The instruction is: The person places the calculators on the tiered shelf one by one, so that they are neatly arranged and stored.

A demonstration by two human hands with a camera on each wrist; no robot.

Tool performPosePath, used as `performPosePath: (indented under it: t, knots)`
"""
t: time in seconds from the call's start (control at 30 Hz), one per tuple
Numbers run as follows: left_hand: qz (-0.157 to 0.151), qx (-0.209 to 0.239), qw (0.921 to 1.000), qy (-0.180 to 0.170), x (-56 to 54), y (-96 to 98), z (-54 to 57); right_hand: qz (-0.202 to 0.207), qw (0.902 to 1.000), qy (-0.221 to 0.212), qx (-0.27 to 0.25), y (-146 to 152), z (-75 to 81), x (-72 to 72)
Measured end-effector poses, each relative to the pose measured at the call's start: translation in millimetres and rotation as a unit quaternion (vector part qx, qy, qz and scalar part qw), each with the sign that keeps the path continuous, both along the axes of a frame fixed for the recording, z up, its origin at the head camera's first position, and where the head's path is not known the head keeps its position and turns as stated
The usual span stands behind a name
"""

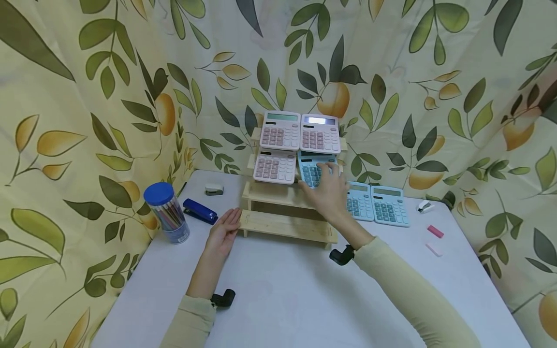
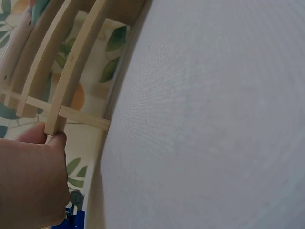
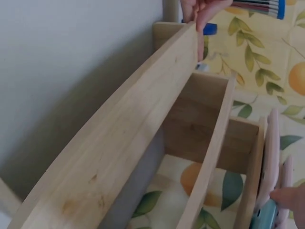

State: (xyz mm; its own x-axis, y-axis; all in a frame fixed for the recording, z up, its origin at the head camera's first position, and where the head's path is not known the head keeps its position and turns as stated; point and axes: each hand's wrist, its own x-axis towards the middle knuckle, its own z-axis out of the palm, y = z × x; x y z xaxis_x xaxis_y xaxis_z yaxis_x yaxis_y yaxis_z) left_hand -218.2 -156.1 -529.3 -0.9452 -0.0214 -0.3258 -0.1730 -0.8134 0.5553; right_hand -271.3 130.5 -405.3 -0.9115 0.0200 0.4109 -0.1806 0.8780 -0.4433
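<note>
A stepped wooden shelf (image 1: pixel 283 224) stands mid-table. My left hand (image 1: pixel 223 233) holds the left end of its lowest board, with fingers on either side of the board end in the left wrist view. My right hand (image 1: pixel 328 191) grips a blue calculator (image 1: pixel 310 170) on an upper step, partly covering it. To its left leans a pink calculator (image 1: pixel 275 166). Two more pink calculators, one at left (image 1: pixel 280 130) and one at right (image 1: pixel 320 134), fill the top step. Only a thumb (image 3: pixel 288 200) of the right hand shows in the right wrist view, beside the calculators' edges.
Two blue calculators, one nearer (image 1: pixel 360 202) and one farther right (image 1: pixel 389 206), stand right of the shelf. At left are a blue-lidded pencil jar (image 1: pixel 168 212), a blue stapler (image 1: pixel 200 211) and a small white stapler (image 1: pixel 214 190). Pink erasers (image 1: pixel 435 231) lie at right.
</note>
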Motion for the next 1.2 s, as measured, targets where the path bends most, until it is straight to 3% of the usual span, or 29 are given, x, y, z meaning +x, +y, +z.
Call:
performPosePath:
  t: [0.27, 0.5, 1.2]
  knots:
    - [0.001, 0.002, 1.0, -0.001, -0.3, 3.1, 0.5, -0.014, 0.9997, 0.004, 0.021, -13, -1.1, -5.5]
    - [-0.005, -0.006, 1.0, 0.001, -1.3, 4.3, 2.2, 0.009, 0.9999, 0.01, 0.006, -11, -0.4, -1.1]
    - [0.001, 0.011, 0.9999, -0.002, 1.4, 1.5, 0.6, 0.045, 0.9928, 0.1, -0.048, 33, -7.4, 9.3]
